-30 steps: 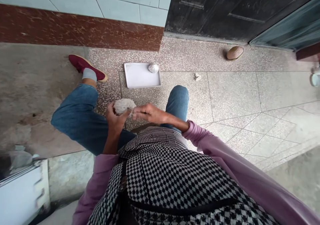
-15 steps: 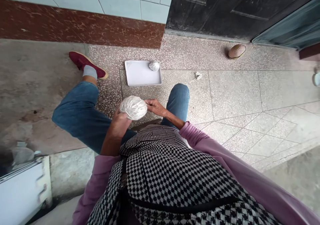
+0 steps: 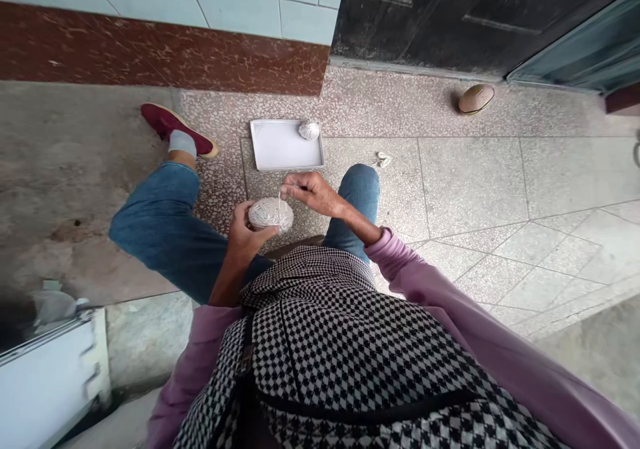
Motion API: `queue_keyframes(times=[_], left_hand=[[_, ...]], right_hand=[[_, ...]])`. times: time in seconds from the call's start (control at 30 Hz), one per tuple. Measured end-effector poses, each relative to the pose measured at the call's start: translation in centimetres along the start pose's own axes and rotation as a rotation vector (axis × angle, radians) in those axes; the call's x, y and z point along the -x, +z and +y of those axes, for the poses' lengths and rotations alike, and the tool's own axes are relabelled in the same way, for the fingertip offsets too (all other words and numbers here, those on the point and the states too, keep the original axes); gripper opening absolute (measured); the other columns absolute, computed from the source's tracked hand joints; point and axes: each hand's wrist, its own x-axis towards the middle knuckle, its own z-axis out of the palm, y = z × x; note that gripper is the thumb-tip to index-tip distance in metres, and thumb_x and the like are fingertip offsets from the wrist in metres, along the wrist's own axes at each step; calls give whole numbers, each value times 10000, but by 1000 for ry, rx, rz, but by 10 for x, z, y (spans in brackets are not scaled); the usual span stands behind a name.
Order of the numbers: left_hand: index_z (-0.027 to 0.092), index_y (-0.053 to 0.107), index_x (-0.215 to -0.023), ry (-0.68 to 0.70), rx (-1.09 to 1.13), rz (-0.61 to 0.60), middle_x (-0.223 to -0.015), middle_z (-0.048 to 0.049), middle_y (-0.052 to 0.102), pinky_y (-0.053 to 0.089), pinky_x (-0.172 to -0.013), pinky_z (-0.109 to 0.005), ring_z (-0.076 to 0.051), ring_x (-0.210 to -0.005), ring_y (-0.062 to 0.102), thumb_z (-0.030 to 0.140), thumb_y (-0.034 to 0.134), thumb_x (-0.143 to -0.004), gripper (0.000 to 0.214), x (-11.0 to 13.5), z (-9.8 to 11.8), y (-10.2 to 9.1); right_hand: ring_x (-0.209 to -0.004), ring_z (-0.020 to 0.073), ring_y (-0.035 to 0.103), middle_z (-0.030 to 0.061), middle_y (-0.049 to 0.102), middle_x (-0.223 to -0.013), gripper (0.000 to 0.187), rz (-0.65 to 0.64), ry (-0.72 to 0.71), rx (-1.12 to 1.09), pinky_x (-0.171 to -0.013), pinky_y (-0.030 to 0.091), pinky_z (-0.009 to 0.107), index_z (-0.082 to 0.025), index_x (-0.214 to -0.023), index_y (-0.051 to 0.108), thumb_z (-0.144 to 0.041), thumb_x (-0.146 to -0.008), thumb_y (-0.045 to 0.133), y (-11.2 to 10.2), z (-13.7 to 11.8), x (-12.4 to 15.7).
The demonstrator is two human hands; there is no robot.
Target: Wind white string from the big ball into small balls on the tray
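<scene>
Floor (image 3: 475,189) of speckled slabs, wide and bare off to the right, closed ahead by a red-brown skirting (image 3: 165,52) under pale wall tiles and by a dark door (image 3: 450,9). Against the foot of that door, well apart from everything else, a brown rounded object (image 3: 476,98). On the left, less room: a jeans leg stretched out to a red shoe (image 3: 173,129), and a white box (image 3: 50,382) filling the lower-left corner. Straight ahead on the floor, a shallow white tray (image 3: 280,152) with a small ball (image 3: 309,130) tucked in its far right corner; between tray and lap, only a narrow strip of floor. Right knee (image 3: 357,182) raised just to the right of the hands, with a scrap of string (image 3: 383,160) on the floor just beyond it. Held over the lap, between the legs: the ball of string (image 3: 271,214), cupped from below and behind by the left hand (image 3: 245,232), fingers curled round its near side and thumb pressed on its left flank. Just above and to the right, the right hand (image 3: 313,192), thumb and forefinger pinched together on a thin strand (image 3: 279,202) rising straight up from the top of the ball, remaining fingers loosely folded. Against half a second ago: right hand lifted from beside the ball to above it, strand now drawn taut; ball sunk a little lower in the left palm; scrap of string closer to the knee; tray and small ball unmoved.
</scene>
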Motion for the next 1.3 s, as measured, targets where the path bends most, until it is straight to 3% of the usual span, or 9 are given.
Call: queue_keyframes(times=[0.13, 0.33, 0.57, 0.7, 0.8, 0.97, 1.13, 1.23, 1.3], left_hand=[[234, 721, -1355, -34, 201, -165, -1210, -110, 856, 733, -1070, -521, -430, -1238, 848, 490, 1078, -629, 849, 8, 8, 5], [300, 853, -1415, -94, 473, -235, -1384, -196, 914, 749, -1215, -671, -533, -1471, 834, 600, 1054, -671, 827, 25, 27, 17], [278, 796, -1406, -107, 543, -64, -1537, -156, 895, 701, -1283, -625, -486, -1651, 713, 694, 1044, -746, 819, 12, 37, 2], [235, 689, -1412, 6, 385, 87, -1495, -105, 857, 629, -1322, -529, -388, -1528, 721, 629, 1062, -762, 847, -4, 33, -20], [242, 633, -1405, 7, 68, 172, -1479, -75, 796, 591, -1342, -506, -359, -1487, 707, 450, 1152, -659, 932, -6, 31, -27], [229, 722, -1385, -97, -224, -86, -1384, -129, 828, 647, -1285, -615, -454, -1372, 777, 438, 1096, -592, 901, 13, 39, -26], [283, 802, -1605, -174, 173, -390, -1491, -137, 881, 727, -1240, -593, -492, -1448, 828, 459, 1058, -698, 958, 37, 39, -23], [337, 787, -1615, -83, 531, -211, -1551, -133, 869, 741, -1272, -637, -494, -1550, 784, 771, 1095, -743, 1022, 31, 42, -24], [399, 741, -1651, 9, 773, -65, -1639, -112, 836, 792, -1210, -647, -492, -1565, 757, 1006, 1090, -597, 1265, 23, 54, -37]], right_hand=[[-823, 178, 459, -21, 561, -804, 787, 81, 76, -112, -780, 385, 331, -222, -922, 686, -937, -1245, 744, 3, 24, -11], [-781, 162, 364, -66, 398, -705, 851, 104, 343, -318, -725, 301, 297, -269, -815, 485, -949, -1235, 778, 48, 36, 8], [-881, 194, 548, -7, 618, -834, 597, -55, 212, -85, -864, 410, 322, -206, -879, 665, -582, -1322, 805, 60, 28, 13], [-885, 207, 621, -2, 663, -884, 392, -263, 156, 45, -902, 434, 335, -219, -911, 644, -271, -1288, 737, 72, 7, 28], [-893, 220, 627, 8, 688, -889, 368, -295, 144, 52, -896, 459, 345, -233, -919, 630, -270, -1259, 765, 65, -12, 30], [-974, 234, 626, 28, 705, -928, 463, -145, 144, 36, -920, 477, 346, -226, -946, 713, -518, -1269, 871, 23, -14, 10], [-793, 154, 459, -34, 554, -806, 642, -168, 189, -158, -745, 374, 297, -194, -946, 705, -717, -1301, 817, 18, 27, 3], [-648, 123, 339, -94, 440, -719, 678, -198, 215, -298, -621, 270, 276, -200, -1010, 711, -815, -1287, 780, 25, 50, 8], [-602, 113, 317, -106, 431, -688, 696, -202, 179, -321, -584, 249, 269, -205, -1028, 736, -863, -1242, 811, 16, 60, 10]])
